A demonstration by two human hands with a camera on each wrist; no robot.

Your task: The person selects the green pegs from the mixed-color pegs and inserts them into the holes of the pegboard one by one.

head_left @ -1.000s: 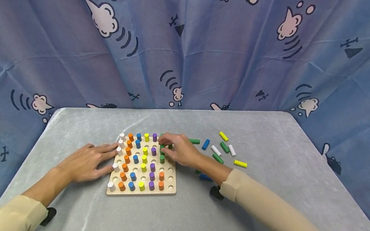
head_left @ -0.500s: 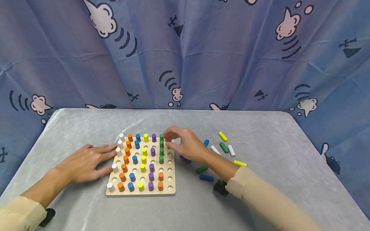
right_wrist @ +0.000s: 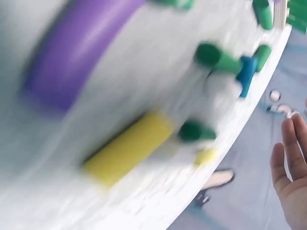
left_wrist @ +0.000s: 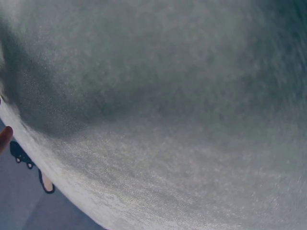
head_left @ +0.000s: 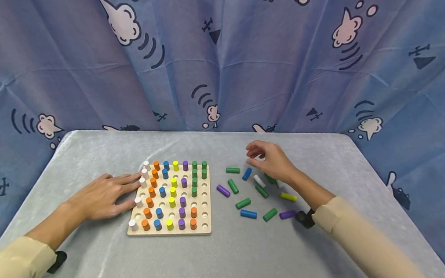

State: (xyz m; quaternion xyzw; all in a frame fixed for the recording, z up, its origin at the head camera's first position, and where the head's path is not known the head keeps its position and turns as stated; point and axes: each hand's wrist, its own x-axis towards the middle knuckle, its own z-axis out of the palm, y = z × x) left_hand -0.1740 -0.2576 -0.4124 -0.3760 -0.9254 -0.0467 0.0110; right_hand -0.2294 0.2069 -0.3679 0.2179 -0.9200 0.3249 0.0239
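Observation:
My left hand (head_left: 104,196) lies flat at the left side of a wooden pegboard (head_left: 163,232), its straight fingers touching the edge beside the white pegs. Coloured pegs stand upright in the board, and two green pegs (head_left: 204,169) fill the far end of the rightmost column. My right hand (head_left: 271,161) hovers over loose pegs on the table, fingers loosely bent and nothing visible between them. Just left of its fingertips lies a blue peg (head_left: 246,174). In the right wrist view the hand (right_wrist: 293,187) shows at the right edge, with a blurred yellow peg (right_wrist: 128,149) lying nearer the camera.
Loose pegs lie scattered right of the board, among them a purple peg (head_left: 223,190), a green peg (head_left: 232,170) and a blue peg (head_left: 248,214). The grey cloth-covered table (head_left: 158,268) ends at a patterned blue curtain (head_left: 224,68).
My right hand has left the board's far right corner and moved right over the loose pegs. Two green pegs in the rightmost column are now uncovered. The left hand has stayed put.

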